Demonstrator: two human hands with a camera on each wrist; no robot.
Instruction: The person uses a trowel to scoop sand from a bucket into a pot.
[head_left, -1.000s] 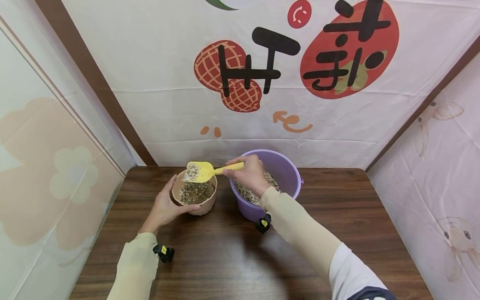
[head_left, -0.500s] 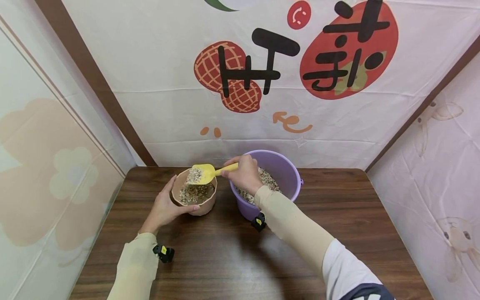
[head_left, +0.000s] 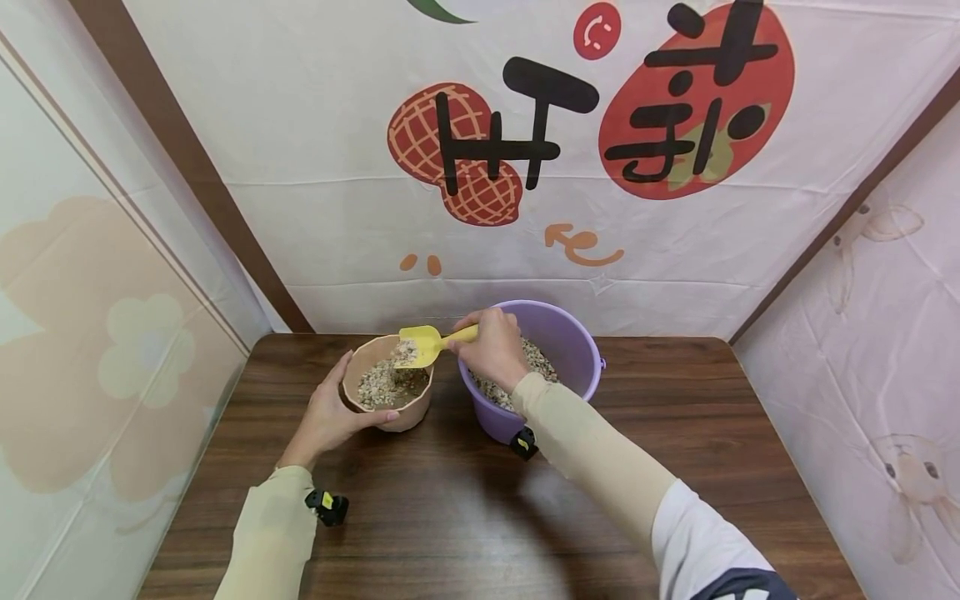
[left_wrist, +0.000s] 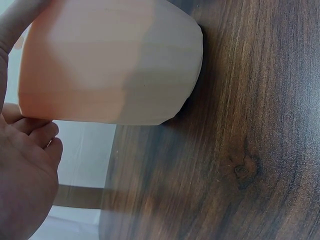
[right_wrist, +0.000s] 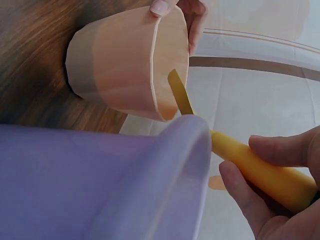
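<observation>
A tan faceted plant pot (head_left: 411, 415) stands on the table, partly filled with gravel-like, mixed-colour grains (head_left: 378, 388). My left hand (head_left: 327, 417) grips it from the left, thumb over the near rim and fingers around the far side. In my right hand (head_left: 492, 348), thumb and fingers hold the handle of a yellow scoop (head_left: 427, 345). The scoop's blade is over the pot's right rim, tilted, with some pale grains near its tip. From the right wrist view, the blade (right_wrist: 181, 92) appears edge-on at the pot's mouth.
A purple bucket (head_left: 573, 340) with similar grains (head_left: 538, 363) stands right of the pot, under my right hand and forearm. The wood-grain table (head_left: 450, 517) backs onto a printed cloth wall (head_left: 330, 242), with more cloth on both sides.
The scoop's blade has shifted a little to the right and carries fewer grains. More pale grains lie in the pot. My left hand and the pot have stayed in place.
</observation>
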